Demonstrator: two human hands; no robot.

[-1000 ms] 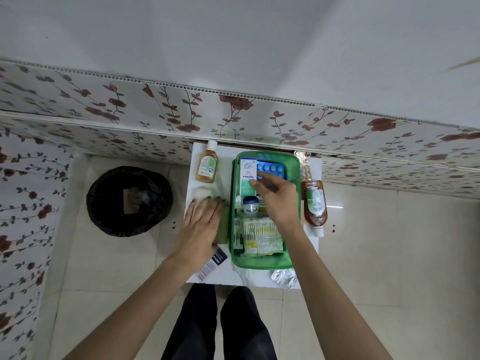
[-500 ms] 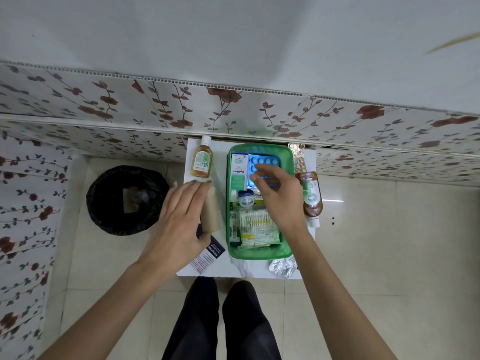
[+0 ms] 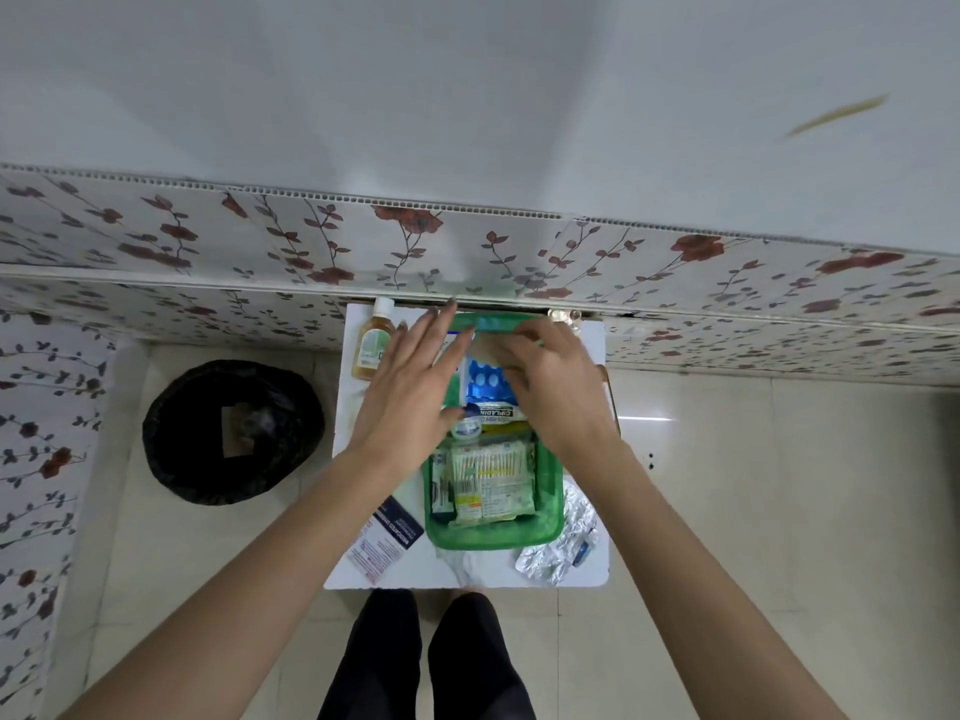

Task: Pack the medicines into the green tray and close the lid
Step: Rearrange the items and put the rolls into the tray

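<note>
The green tray (image 3: 493, 535) sits on a small white table (image 3: 592, 569). It holds a blue blister pack (image 3: 485, 380), a Cipladine tube (image 3: 500, 412), a small white-lidded jar (image 3: 465, 427) and a cotton-bud pack (image 3: 491, 480). My left hand (image 3: 410, 387) and my right hand (image 3: 558, 392) meet over the tray's far end. Between their fingertips lies a beige bandage roll (image 3: 484, 349), and both hands touch it. An amber bottle (image 3: 373, 345) stands left of the tray.
A dark blue and white box (image 3: 388, 542) lies at the table's near left. Silver blister strips (image 3: 560, 545) lie at the near right. A black bin (image 3: 234, 431) stands on the floor to the left. The flowered wall panel (image 3: 467, 252) runs right behind the table.
My left hand lifted the beige roll from the table left of the tray and carried it over the tray's far end. My right hand moved forward to meet it.
</note>
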